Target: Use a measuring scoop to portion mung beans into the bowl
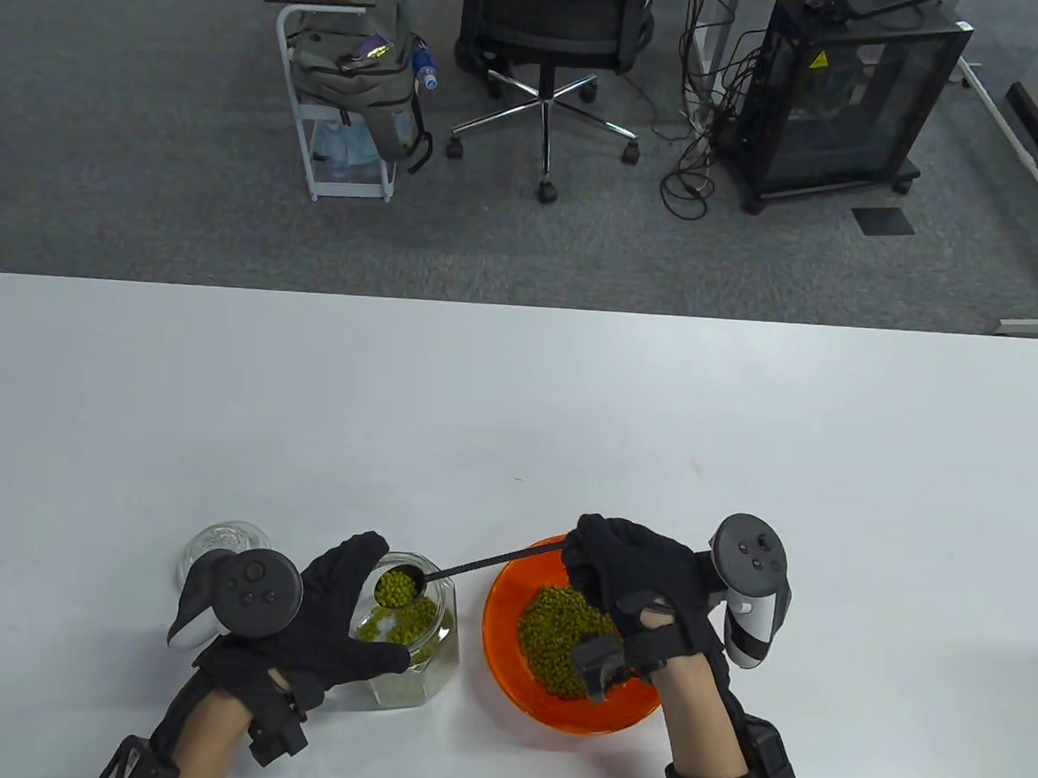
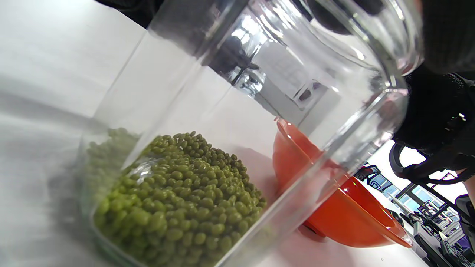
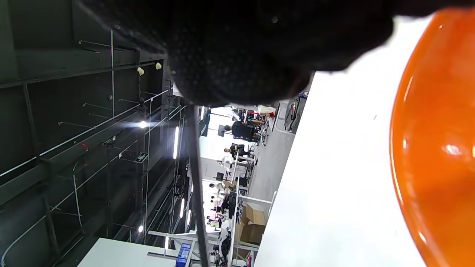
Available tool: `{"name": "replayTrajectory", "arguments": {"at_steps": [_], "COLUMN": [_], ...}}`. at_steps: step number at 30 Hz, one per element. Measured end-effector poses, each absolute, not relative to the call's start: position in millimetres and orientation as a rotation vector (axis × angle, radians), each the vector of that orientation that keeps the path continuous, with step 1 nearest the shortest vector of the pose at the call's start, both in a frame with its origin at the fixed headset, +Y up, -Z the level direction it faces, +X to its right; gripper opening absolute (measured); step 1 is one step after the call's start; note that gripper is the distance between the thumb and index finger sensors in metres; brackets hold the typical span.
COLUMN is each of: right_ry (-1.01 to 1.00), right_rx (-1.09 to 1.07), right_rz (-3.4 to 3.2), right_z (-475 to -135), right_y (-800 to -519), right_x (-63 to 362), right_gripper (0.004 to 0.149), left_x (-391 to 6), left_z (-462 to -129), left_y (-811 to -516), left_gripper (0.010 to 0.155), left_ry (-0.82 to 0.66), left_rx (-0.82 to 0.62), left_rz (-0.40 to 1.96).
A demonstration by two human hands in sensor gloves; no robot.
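Observation:
A clear glass jar [image 1: 408, 639] holding mung beans [image 2: 178, 200] stands near the table's front edge. My left hand [image 1: 325, 615] grips its side, fingers curled round the glass. My right hand [image 1: 621, 574] pinches the thin dark handle of a measuring scoop [image 1: 400, 587]. The scoop's bowl is heaped with green beans and hangs over the jar's mouth. An orange bowl [image 1: 501, 645] with a pile of mung beans [image 1: 559, 640] sits just right of the jar, under my right hand. In the right wrist view the scoop handle [image 3: 196, 185] runs down from the glove and the bowl's rim [image 3: 426, 155] shows at right.
The jar's glass lid [image 1: 222, 548] lies on the table left of my left hand. The white table [image 1: 516, 424] stretches behind the jar and bowl. An office chair [image 1: 552, 45], a cart and a black cabinet stand on the floor beyond.

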State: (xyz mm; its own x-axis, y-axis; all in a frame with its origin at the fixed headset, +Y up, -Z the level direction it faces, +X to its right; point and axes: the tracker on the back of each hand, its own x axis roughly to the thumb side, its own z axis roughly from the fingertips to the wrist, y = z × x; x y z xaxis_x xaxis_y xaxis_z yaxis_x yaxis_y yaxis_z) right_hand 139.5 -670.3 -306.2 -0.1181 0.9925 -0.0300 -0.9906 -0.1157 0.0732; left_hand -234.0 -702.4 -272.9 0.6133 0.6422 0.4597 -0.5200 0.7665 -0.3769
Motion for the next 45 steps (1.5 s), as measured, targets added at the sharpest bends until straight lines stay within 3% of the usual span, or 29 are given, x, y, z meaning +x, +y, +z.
{"name": "replayTrajectory", "arguments": {"at_steps": [20,35,45], "right_ry": [0.025,-0.017,-0.069], "right_rx": [0.020,-0.139,-0.195], "right_rz": [1.685,1.726,1.895], "right_z": [-305,-292,-280], "right_y": [-647,-665,-667], "right_x": [184,271,294], "right_gripper": [0.043,0.043,0.043], "left_x": [-234,-234,-234], "left_z": [-273,-273,-274], "left_y": [-703,-703,-703], "left_gripper": [0.121,0.121,0.121], "left_ry": [-0.613,-0.612,-0.611], "left_rx": [-0.217,-0.216,-0.216], "left_rz": [0.678,0.672,0.672]}}
